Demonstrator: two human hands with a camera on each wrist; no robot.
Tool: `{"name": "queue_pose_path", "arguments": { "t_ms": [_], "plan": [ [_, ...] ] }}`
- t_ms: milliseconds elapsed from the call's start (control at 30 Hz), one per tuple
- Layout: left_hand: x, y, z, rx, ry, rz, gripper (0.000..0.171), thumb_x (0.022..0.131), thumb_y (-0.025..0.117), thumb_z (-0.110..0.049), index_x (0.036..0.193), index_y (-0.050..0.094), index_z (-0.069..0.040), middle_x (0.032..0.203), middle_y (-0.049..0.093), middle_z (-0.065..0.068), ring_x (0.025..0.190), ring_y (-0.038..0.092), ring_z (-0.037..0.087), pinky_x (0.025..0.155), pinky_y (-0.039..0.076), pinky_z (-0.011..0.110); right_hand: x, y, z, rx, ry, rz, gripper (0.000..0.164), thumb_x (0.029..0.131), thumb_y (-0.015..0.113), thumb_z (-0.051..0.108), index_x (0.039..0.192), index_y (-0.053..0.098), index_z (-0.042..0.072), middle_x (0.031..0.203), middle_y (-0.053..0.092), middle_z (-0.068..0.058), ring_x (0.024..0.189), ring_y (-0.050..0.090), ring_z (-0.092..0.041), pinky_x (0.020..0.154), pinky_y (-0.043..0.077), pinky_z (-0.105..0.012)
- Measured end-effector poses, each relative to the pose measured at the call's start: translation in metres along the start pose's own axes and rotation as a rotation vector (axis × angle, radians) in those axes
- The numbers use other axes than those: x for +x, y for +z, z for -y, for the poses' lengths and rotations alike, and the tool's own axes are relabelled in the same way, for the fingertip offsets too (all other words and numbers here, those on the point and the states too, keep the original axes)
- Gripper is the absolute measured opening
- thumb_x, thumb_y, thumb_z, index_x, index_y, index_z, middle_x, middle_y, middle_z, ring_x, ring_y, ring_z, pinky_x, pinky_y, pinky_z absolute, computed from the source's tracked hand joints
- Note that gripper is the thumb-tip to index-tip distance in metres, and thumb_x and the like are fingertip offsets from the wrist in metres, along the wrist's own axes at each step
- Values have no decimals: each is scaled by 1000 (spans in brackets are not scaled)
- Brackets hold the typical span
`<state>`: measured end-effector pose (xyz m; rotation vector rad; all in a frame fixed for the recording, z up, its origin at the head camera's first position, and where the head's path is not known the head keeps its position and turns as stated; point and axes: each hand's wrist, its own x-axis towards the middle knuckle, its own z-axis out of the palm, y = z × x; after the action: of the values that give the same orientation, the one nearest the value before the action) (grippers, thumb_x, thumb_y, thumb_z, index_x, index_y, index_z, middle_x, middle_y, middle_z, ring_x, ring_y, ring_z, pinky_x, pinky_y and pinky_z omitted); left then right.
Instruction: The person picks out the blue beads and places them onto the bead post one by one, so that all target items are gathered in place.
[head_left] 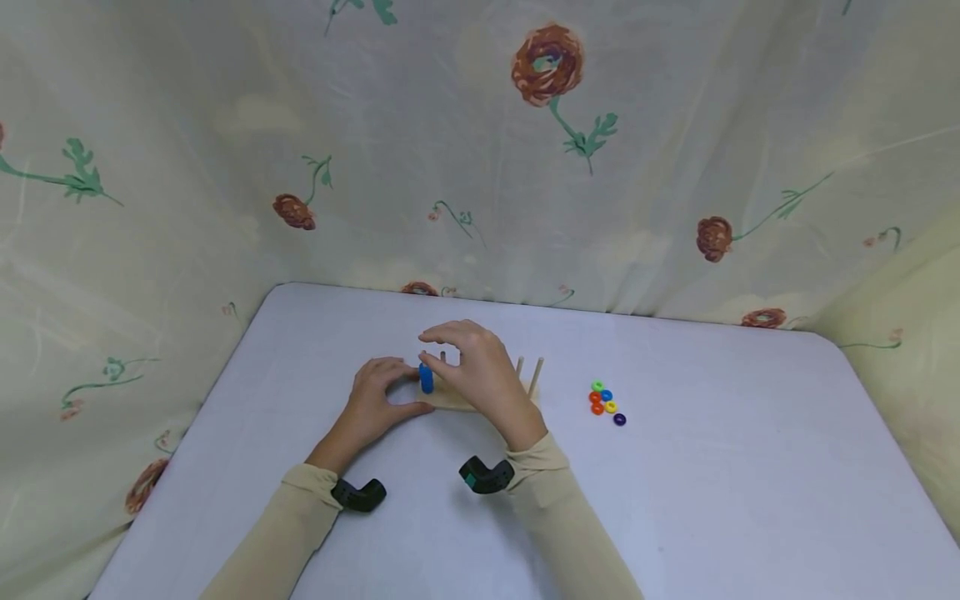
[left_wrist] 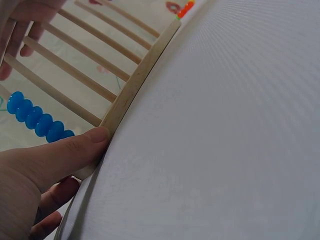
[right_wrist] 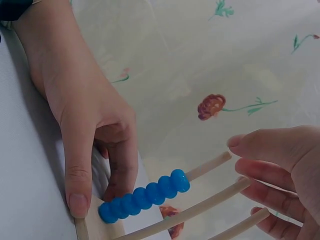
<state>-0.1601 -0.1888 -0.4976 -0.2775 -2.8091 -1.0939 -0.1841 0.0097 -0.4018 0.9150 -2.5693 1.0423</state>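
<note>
A light wooden base with several upright pegs stands on the table. Blue ring beads are stacked on its leftmost peg, whose bare tip shows above them. My left hand grips the left end of the base; in the left wrist view its thumb presses the near edge, with other fingers round the far side. Over the peg tops is my right hand, its thumb and fingers apart. In the right wrist view, the right hand is beside the peg tips and holds no bead.
To the right of the base lie loose beads: green, blue, yellow, purple and two orange ones. A white cloth covers the table. Flowered fabric hangs behind and at the sides.
</note>
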Motion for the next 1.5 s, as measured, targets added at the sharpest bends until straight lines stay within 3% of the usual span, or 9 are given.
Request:
{"name": "queue_pose_path", "arguments": {
  "t_ms": [333, 633, 867, 1067, 1500],
  "plan": [
    [0, 0, 1, -1, -3, 2, 54, 76, 93, -33, 122, 74, -10, 133, 69, 13, 137, 49, 35, 121, 28, 65, 0, -3, 1, 18, 16, 8, 25, 94, 78, 24, 116, 78, 13, 119, 77, -3, 109, 71, -20, 83, 61, -35],
    [-1, 1, 0, -17, -16, 5, 53, 75, 94, -31, 121, 75, -11, 131, 70, 12, 137, 49, 34, 121, 29, 63, -2, -12, -3, 40, 6, -22, 24, 93, 78, 22, 115, 78, 12, 118, 78, -4, 102, 72, -20, 80, 62, -37],
    [0, 1, 1, -1, 10, -4, 54, 75, 94, -32, 121, 75, -11, 132, 69, 13, 135, 50, 35, 120, 31, 63, -5, -30, -9, 32, 25, -53, 24, 93, 79, 21, 116, 79, 12, 117, 78, -4, 109, 71, -22, 84, 62, -36],
    [0, 0, 1, -12, 20, -7, 54, 75, 94, -32, 120, 75, -10, 131, 69, 13, 134, 52, 34, 119, 32, 61, -14, -51, -19, 41, 90, -64, 26, 93, 79, 20, 117, 78, 11, 116, 78, -5, 111, 71, -23, 90, 62, -41],
    [0, 1, 1, -18, -19, 8, 56, 75, 93, -33, 123, 74, -12, 135, 68, 13, 139, 49, 34, 122, 28, 62, -43, -90, -55, 6, 150, -147, 25, 91, 80, 16, 116, 78, 10, 112, 78, -8, 107, 71, -26, 89, 60, -44]
  ]
}}
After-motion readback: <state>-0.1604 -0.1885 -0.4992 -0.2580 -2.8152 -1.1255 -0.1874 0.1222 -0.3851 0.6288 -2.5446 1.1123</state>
